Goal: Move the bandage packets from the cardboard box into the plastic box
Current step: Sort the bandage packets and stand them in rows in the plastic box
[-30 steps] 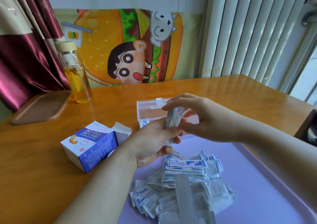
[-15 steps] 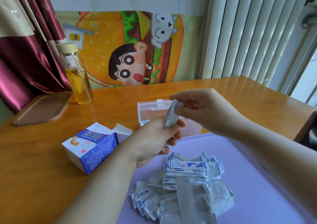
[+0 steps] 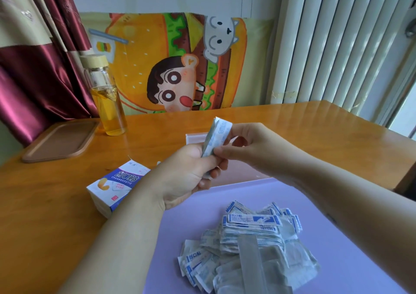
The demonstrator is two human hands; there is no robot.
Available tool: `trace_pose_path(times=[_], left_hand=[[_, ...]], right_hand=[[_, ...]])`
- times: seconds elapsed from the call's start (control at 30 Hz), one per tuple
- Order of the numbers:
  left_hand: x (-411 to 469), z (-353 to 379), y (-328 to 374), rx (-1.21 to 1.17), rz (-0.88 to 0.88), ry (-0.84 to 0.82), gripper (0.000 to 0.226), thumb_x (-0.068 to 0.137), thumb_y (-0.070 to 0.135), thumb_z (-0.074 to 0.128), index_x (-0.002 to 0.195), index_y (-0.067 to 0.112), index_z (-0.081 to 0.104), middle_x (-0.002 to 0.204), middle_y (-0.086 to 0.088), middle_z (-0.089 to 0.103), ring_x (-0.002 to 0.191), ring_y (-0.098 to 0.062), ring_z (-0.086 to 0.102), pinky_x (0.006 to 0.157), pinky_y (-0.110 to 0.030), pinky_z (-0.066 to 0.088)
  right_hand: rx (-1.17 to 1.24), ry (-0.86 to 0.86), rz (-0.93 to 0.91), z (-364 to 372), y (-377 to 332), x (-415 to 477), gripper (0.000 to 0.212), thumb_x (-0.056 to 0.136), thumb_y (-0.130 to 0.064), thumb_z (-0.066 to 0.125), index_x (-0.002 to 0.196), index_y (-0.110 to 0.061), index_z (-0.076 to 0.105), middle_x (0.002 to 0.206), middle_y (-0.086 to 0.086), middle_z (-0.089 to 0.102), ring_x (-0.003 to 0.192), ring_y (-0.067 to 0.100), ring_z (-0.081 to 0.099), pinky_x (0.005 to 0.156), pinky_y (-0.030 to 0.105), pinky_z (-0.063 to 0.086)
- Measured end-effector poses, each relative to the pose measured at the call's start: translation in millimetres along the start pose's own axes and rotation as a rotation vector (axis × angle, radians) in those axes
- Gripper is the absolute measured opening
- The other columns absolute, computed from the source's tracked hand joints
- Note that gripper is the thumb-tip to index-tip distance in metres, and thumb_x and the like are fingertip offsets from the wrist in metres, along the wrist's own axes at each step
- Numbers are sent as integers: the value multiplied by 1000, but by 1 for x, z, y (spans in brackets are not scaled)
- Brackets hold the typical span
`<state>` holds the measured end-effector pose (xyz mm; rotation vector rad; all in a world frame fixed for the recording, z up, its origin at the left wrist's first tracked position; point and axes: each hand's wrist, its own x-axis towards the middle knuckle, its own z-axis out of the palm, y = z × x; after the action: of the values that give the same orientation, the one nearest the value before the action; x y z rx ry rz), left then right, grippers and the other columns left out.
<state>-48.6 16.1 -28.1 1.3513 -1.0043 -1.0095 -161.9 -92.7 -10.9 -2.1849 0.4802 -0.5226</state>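
Step in hand, by judgement: squaring a stack of bandage packets (image 3: 217,136), held upright before the plastic box (image 3: 195,137), which the hands mostly hide.
Grip, left hand (image 3: 186,174): closed round the stack's lower end.
Grip, right hand (image 3: 254,149): fingertips pinch its edge.
Next move calls for: laying the stack flat into the box.
Cardboard box (image 3: 117,185): on the table (image 3: 56,203), left.
Loose packet pile (image 3: 247,244): on the purple mat (image 3: 337,215).
Room: bottle (image 3: 108,100), wooden tray (image 3: 60,140), curtain (image 3: 33,79), blinds (image 3: 337,41).

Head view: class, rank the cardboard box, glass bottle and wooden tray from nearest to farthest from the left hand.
1. Cardboard box, just left of the left hand.
2. Glass bottle, back left.
3. Wooden tray, far left.
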Motion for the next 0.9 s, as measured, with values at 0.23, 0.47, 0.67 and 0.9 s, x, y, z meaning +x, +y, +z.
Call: trace_pose_path(times=[0.23, 0.47, 0.67, 0.9], left_hand=[[6, -13, 4, 295, 155, 237, 16, 97, 20, 48, 92, 33, 55, 78, 7, 60, 62, 1, 56, 56, -19, 46], [13, -36, -7, 680, 142, 420, 32, 95, 34, 51, 126, 34, 47, 126, 13, 48, 108, -2, 46, 87, -22, 36], [25, -40, -32, 959, 69, 414, 31, 96, 18, 47, 126, 25, 55, 135, 7, 43, 122, -16, 43, 97, -30, 40], [31, -42, -43, 1022, 47, 414, 29, 95, 13, 46, 115, 24, 64, 128, 8, 51, 111, -16, 52, 94, -38, 47]], right_hand=[[-86, 57, -183, 7, -19, 17, 12, 88, -23, 63, 96, -16, 68, 69, -13, 54, 55, 4, 40, 49, 14, 33], [162, 111, -142, -10, -11, 47, 6, 91, -12, 59, 90, -15, 64, 51, -20, 59, 45, -5, 46, 49, 8, 34], [-276, 66, 269, -14, 37, 93, 20, 86, -20, 66, 84, 0, 64, 64, 4, 54, 59, 16, 49, 56, 25, 41], [-422, -231, 587, 16, 67, 118, 24, 83, -17, 68, 102, -3, 63, 89, 9, 62, 75, 20, 57, 73, 28, 50]])
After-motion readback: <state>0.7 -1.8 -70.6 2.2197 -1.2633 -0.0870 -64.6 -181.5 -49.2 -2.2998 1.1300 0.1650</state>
